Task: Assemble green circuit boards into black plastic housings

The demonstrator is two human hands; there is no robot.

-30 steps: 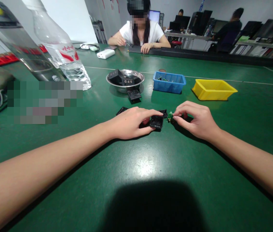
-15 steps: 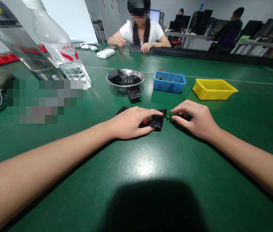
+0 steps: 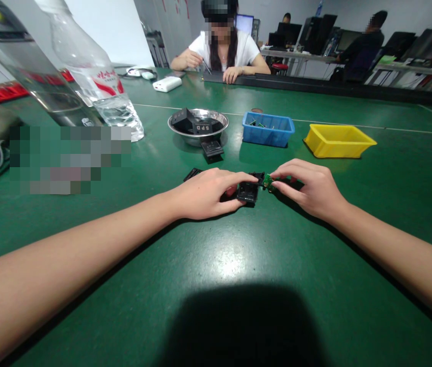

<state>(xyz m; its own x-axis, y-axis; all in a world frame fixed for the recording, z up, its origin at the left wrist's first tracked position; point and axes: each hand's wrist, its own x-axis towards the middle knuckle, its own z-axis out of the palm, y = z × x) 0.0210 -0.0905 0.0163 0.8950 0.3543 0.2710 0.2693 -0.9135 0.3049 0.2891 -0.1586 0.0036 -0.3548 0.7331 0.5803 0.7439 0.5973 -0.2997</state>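
Between thumb and forefinger, my left hand [image 3: 214,193] grips a black plastic housing [image 3: 248,191] just above the green table [image 3: 216,316]. My right hand [image 3: 313,187] pinches a small green circuit board [image 3: 268,182] by its right side. The board's left edge is right against the housing's right side; how far it sits inside, I cannot tell. Another black plastic part [image 3: 192,175] lies behind my left hand and is partly hidden by it.
Beyond my hands stand a metal bowl [image 3: 173,130] of black housings, a blue bin [image 3: 268,136] with green boards and a yellow bin [image 3: 338,148]. One black housing [image 3: 212,150] leans at the bowl. Bottles [image 3: 105,86] stand left. A person [image 3: 223,56] sits opposite.
My right fingers have shifted very slightly on the circuit board, which has turned a little. My left hand and the housing have stayed in place. The person opposite has raised one hand slightly.
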